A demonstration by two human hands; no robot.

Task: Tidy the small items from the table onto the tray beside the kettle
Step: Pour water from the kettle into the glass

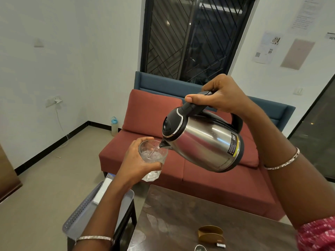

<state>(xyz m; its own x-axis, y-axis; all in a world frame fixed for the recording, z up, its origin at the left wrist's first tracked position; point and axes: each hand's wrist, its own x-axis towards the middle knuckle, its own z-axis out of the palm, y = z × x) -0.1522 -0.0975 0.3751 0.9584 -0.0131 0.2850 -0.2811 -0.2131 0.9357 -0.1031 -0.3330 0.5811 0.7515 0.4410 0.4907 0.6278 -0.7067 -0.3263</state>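
Water runs from kettle (204, 140) spout into glass (154, 154). Right grip (221, 98) wraps kettle handle, left grip (137, 160) wraps glass. Tip slowly, keep spout over glass, stop before full.

Steel kettle (208, 142) tilts spout-down into a glass (154, 156); grey perforated tray (78, 216) sits left of dark table (172, 211).

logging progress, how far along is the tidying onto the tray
Done: one white item lies in the tray. In hand: the right hand pours from the kettle into a glass gripped by the left hand. Left: a gold holder and small packet on the table.
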